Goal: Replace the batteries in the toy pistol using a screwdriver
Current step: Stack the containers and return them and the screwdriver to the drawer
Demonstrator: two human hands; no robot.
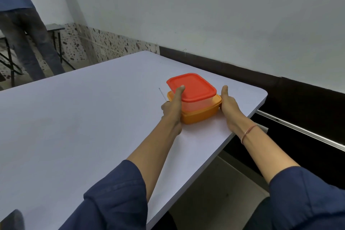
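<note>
Near the middle of the frame, toward the right edge of the pale table (74, 117), I see two stacked plastic containers: a clear box with a red lid (192, 87) sitting on an orange container (200, 114). I can read no brand, label or writing on either of them, nor anywhere else. My left hand (172, 104) grips the left side of the stack, thumb laid up onto the red lid; its other fingers are curled out of sight behind the hand, and a thin metal shaft, apparently the screwdriver (162, 94), sticks up out of that fist, its handle hidden. My right hand (227, 102) presses flat against the right side of the orange container, thumb pointing up, the remaining fingers hidden behind the stack, so I cannot tell how they lie. A thin band (247, 132) circles the right wrist. I cannot see the toy pistol or the batteries; the clear box's contents are hard to make out. At the upper left, another person (24, 30) stands cut off by the frame.
</note>
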